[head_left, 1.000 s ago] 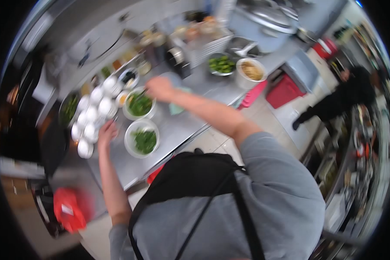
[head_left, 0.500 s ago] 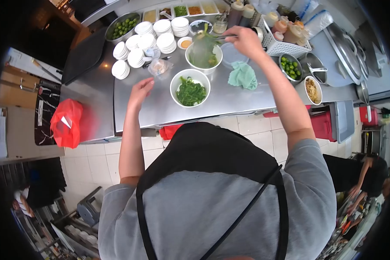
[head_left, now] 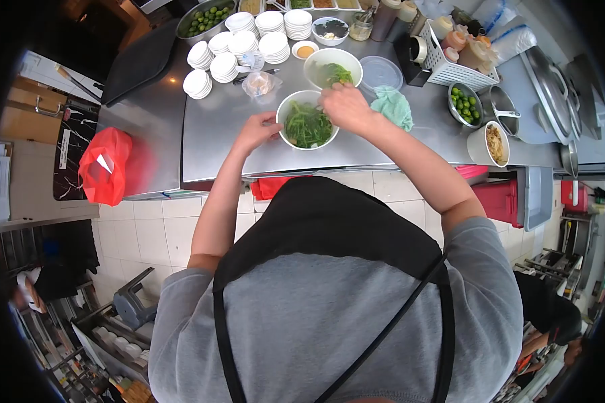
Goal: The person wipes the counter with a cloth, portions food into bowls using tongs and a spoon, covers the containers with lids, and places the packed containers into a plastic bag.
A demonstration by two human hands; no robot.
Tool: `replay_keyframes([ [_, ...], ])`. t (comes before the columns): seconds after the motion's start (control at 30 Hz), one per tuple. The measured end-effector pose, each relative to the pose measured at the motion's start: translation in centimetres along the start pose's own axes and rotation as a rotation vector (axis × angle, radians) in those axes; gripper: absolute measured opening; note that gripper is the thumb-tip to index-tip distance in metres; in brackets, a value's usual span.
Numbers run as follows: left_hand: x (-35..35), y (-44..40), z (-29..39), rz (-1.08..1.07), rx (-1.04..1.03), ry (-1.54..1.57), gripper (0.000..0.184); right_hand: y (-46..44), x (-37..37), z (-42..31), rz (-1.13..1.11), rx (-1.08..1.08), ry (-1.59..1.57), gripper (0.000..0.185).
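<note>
1. While my left hand (head_left: 259, 132) sits at the left side of the near bowl (head_left: 300, 97), its fingers reach the rim; whether they pinch it or only rest against it, I cannot tell.
2. My right hand (head_left: 347, 106) is at the opposite side, over the upper right rim of that bowl, knuckles up and fingers curled in. The back of the hand hides what the fingers may hold, so I cannot tell if they are gripping anything.
3. The greens (head_left: 309, 127) lie inside the near bowl, between my two hands: right of my left fingertips, and below and to the left of my right fingers.
4. Just beyond, the far bowl (head_left: 314, 66) stands close behind the near one. Its leaves (head_left: 339, 73) lie toward its right side, just past my right hand.
5. Right of the far bowl, a clear lid (head_left: 382, 72) lies flat on the counter (head_left: 215, 148), with a green cloth (head_left: 392, 107) bunched against its near edge, near my right wrist.
6. Beyond my left hand, a small plastic bag (head_left: 261, 84) lies on the steel, near the stacked white dishes (head_left: 242, 43).
</note>
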State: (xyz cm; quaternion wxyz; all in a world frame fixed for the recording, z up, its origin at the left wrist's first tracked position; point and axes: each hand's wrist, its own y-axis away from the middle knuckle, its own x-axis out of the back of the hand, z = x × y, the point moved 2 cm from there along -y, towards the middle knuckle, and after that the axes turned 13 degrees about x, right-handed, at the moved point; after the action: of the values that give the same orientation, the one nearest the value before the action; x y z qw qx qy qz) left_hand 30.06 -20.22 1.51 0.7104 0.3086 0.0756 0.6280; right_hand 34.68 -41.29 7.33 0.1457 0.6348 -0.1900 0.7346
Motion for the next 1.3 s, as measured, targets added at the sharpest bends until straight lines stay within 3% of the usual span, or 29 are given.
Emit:
replay_keyframes([
  [0.13, -0.9, -0.1, 0.3, -0.038, 0.055, 0.193, 0.037, -0.7, 2.8, -0.3, -0.055, 0.011, 0.054, 0.01],
  [0.2, -0.8, -0.2, 0.4, -0.049, 0.065, 0.2, 0.037, -0.7, 3.6, -0.5, -0.169, 0.037, 0.083, 0.013],
  [0.33, -0.6, -0.2, 0.7, -0.08, 0.064, 0.167, 0.036, -0.1, 5.6, 0.5, -0.125, 0.092, 0.157, 0.013],
  [0.43, 0.4, -0.2, 1.3, -0.083, 0.097, 0.054, 0.037, 0.2, 6.2, 1.6, -0.103, 0.068, 0.045, 0.015],
  [0.5, 1.2, -0.8, 1.7, -0.034, 0.07, 0.027, 0.037, 0.3, 6.4, 2.6, -0.244, -0.08, -0.122, 0.018],
  [0.6, 2.2, -2.5, 2.7, 0.036, 0.016, -0.008, 0.038, 0.8, 8.8, 4.5, -0.148, -0.179, -0.363, 0.02],
  [0.7, 2.2, -5.2, 3.4, 0.047, -0.06, -0.011, 0.039, 0.5, 7.2, 8.2, -0.005, -0.28, -0.368, 0.019],
  [0.77, 1.8, -6.7, 4.5, 0.039, -0.113, -0.006, 0.04, -0.6, 5.5, 10.1, -0.078, -0.342, -0.315, 0.021],
  [0.83, 0.8, -7.9, 6.3, 0.096, -0.073, -0.231, 0.038, -1.9, 2.5, 11.8, -0.182, -0.457, -0.173, 0.023],
  [0.97, -1.3, -11.0, 8.5, 0.109, 0.042, -0.213, 0.038, -4.4, -2.8, 12.2, -0.179, -0.459, -0.119, 0.025],
  [1.0, -1.8, -12.2, 8.1, 0.018, 0.084, -0.11, 0.038, -4.6, -3.5, 11.7, -0.184, -0.42, -0.167, 0.025],
  [1.07, -2.5, -13.7, 7.3, -0.115, 0.115, 0.082, 0.036, -4.7, -2.9, 10.8, -0.206, -0.396, -0.243, 0.026],
  [1.2, -2.7, -14.1, 7.1, -0.116, 0.117, 0.128, 0.034, -4.2, -0.1, 12.2, -0.391, -0.287, -0.344, 0.022],
  [1.27, -2.7, -14.1, 7.3, -0.114, 0.102, 0.13, 0.034, -3.6, 0.7, 12.9, -0.427, -0.189, -0.022, 0.016],
  [1.3, -2.6, -14.0, 7.4, -0.114, 0.104, 0.131, 0.034, -3.3, -0.4, 12.7, -0.428, -0.188, -0.023, 0.016],
])
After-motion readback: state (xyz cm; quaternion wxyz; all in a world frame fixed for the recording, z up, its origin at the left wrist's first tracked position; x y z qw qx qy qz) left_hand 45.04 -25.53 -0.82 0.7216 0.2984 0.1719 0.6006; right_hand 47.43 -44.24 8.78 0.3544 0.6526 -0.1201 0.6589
